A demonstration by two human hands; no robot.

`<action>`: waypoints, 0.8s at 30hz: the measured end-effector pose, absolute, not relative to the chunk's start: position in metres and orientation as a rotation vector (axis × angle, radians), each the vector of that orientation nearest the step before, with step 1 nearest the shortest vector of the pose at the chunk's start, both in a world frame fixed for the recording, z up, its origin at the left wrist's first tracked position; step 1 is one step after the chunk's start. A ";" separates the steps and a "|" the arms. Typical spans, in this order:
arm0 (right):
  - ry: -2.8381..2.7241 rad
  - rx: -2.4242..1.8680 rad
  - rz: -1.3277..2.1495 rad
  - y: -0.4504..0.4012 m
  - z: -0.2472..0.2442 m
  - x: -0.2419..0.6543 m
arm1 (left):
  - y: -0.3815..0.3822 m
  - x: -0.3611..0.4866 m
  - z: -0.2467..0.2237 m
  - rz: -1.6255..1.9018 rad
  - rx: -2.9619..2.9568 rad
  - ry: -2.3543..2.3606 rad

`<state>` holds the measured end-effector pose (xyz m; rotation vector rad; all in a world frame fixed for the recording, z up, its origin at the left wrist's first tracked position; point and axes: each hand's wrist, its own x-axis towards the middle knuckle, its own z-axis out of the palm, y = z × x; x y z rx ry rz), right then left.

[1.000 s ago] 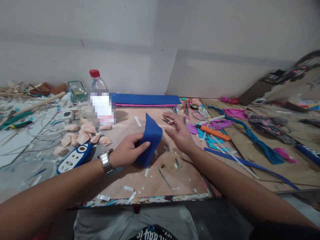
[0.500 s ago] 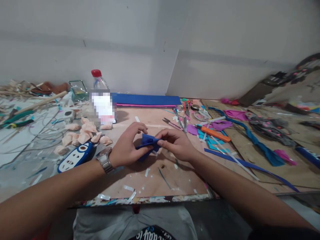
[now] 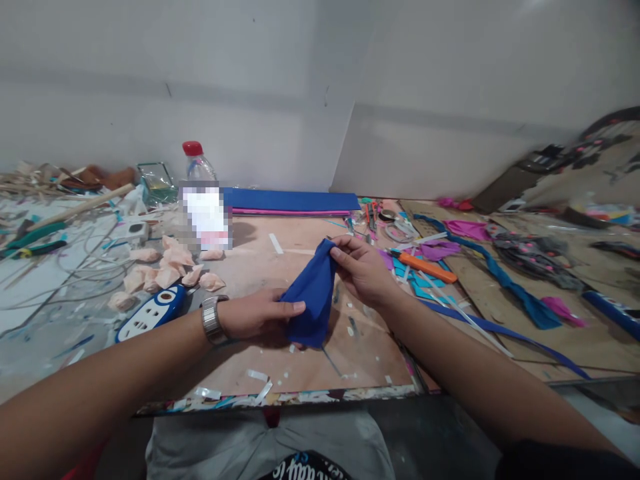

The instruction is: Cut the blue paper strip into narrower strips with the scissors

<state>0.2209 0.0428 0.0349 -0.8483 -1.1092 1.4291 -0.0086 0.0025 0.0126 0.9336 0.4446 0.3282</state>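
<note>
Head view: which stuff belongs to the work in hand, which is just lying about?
In hand:
- blue piece, held by left hand and right hand
- possibly blue sheets at the back

Apparently lying about:
- power strip
- red-capped bottle
- orange cutter
- green-handled pliers

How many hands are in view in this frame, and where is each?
2. The left hand holds the blue piece at its lower left edge, some fingers hidden behind it; the right hand pinches its top corner. No other hands show.
</note>
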 end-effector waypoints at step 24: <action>-1.011 -0.963 1.683 0.037 0.037 0.223 | 0.006 -0.004 0.009 0.488 1.201 0.719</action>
